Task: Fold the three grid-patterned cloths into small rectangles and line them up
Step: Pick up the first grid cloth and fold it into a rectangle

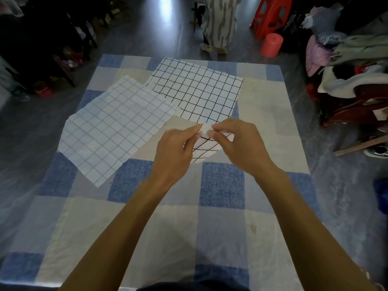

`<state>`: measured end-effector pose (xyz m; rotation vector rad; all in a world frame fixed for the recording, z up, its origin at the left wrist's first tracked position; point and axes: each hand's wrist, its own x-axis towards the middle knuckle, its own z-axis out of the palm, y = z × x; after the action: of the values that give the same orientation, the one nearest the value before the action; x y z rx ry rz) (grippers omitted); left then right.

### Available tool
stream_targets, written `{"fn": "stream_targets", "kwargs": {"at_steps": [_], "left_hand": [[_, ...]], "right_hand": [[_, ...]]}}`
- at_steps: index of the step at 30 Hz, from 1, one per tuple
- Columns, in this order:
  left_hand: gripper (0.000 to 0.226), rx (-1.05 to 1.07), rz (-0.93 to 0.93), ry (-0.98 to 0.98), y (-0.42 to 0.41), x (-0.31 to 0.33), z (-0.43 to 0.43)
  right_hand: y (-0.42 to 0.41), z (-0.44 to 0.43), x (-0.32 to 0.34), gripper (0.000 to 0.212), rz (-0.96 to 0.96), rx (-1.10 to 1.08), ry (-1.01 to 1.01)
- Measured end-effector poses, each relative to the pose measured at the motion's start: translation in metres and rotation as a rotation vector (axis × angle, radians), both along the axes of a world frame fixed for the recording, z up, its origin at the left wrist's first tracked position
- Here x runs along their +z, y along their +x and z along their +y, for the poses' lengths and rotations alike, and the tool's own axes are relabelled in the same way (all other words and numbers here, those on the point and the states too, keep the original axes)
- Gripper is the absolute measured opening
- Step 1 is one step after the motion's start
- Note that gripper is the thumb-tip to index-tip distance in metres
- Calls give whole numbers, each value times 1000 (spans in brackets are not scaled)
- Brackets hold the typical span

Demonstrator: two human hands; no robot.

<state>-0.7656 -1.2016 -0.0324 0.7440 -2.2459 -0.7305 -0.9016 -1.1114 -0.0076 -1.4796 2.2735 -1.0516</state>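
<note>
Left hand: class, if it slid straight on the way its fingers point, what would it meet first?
The left hand pinches the cloth corner. Straight beyond that, it would meet the fingertips of the right hand, which pinch the same corner. Both hands look level, though depth is hard to judge.

Tabletop under blue-and-beige checked cover (222, 185). Glossy grey floor (147, 34). Far end: standing person in striped garment (220, 19). Right: red plastic stool (270, 15), red cylinder (272, 44) near it, heap of mixed clothes (346, 51).
</note>
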Motion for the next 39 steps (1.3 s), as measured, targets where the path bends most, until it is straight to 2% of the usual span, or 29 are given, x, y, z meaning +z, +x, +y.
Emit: {"fn": "stream_targets", "kwargs": {"at_steps": [5, 10, 14, 18, 20, 23, 25, 31, 34, 39], "left_hand": [[30, -26, -6, 25, 0, -1, 3], [28, -6, -29, 76, 8, -9, 0], [24, 12, -89, -45, 10, -15, 2], [23, 16, -50, -122, 7, -13, 6], [30, 27, -59, -116, 10, -15, 4], [24, 65, -91, -83, 18, -22, 2], [22, 79, -96, -57, 24, -27, 1], [10, 152, 21, 186, 32, -27, -9], [5, 157, 77, 315, 33, -18, -12], [6, 148, 122, 418, 26, -7, -11]], "right_hand": [[2, 0, -4, 19, -13, 25, -11], [1, 2, -10, 20, 56, 30, -49], [6, 2, -17, 19, 130, 42, -67], [12, -2, -18, 14, 192, 36, -120], [11, -1, -14, 13, 96, 6, -178], [4, 6, -5, 11, -147, -93, -227], [-5, 9, -1, 10, -238, -149, -222], [-24, 16, 0, 13, -301, -226, -214], [-26, 18, 0, 30, -390, -254, -254], [-29, 18, -5, 23, -507, -302, -257]]}}
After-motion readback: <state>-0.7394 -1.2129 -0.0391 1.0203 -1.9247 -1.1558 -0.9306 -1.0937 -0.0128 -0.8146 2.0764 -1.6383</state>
